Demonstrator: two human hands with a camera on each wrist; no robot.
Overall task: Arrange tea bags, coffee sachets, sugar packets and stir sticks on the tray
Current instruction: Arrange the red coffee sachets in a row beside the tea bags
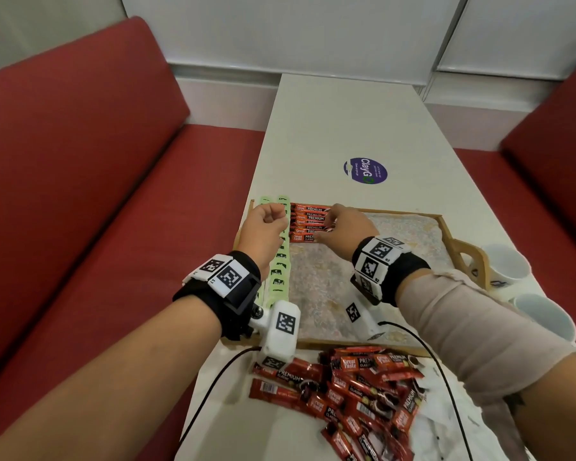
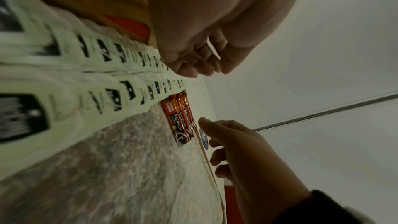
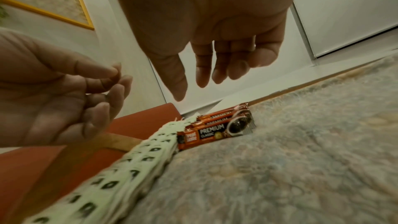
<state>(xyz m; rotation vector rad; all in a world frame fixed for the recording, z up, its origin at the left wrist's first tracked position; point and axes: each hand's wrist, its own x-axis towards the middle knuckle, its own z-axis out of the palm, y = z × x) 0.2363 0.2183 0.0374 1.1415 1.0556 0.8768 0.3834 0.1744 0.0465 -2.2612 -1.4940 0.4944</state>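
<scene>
A wooden tray [image 1: 403,213] with a patterned liner lies on the white table. Two columns of pale green tea bags [image 1: 280,271] [image 2: 86,74] [image 3: 129,168] run along its left side. Beside them, at the far left corner, several red coffee sachets [image 1: 308,224] [image 2: 178,118] [image 3: 215,129] lie in a neat row. My left hand [image 1: 268,221] [image 2: 193,64] [image 3: 64,100] hovers over the tea bags with curled fingers and holds nothing. My right hand [image 1: 340,224] [image 2: 237,142] [image 3: 215,67] hangs just over the sachet row, fingers extended and empty.
A loose pile of red coffee sachets [image 1: 363,387] lies on the table in front of the tray, partly on crumpled white wrapping [image 1: 446,427]. Two white cups [image 1: 507,266] [image 1: 546,316] stand right of the tray. A purple sticker [image 1: 365,170] marks the table beyond. Red benches flank the table.
</scene>
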